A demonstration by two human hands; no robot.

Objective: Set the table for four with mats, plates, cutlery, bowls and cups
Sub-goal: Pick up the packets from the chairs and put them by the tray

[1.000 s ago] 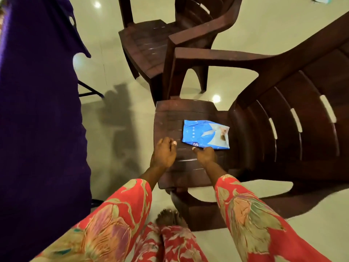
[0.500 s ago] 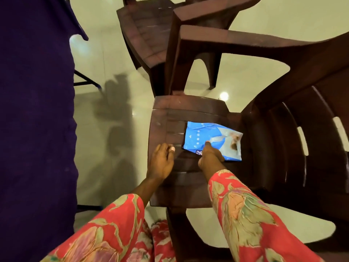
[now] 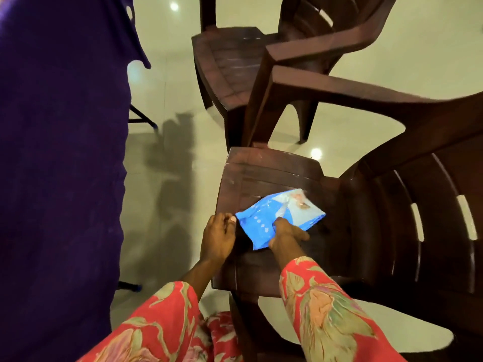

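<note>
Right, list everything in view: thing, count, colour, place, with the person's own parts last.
packet: one, blue and white, tilted on the near chair's seat.
chairs: two, dark brown, near one centre-right, second one behind it.
cloth: one, dark purple, hanging at left.
floor: pale, glossy, under all.
sleeves: two, red floral, bottom.
left hand: one, beside the packet's left corner.
right hand: one, pinching the packet's near edge.

Dark brown moulded plastic chair with slatted seat, carrying a flat blue-and-white plastic packet whose near corner lies at the right hand's pinch, far end tilted.
</note>
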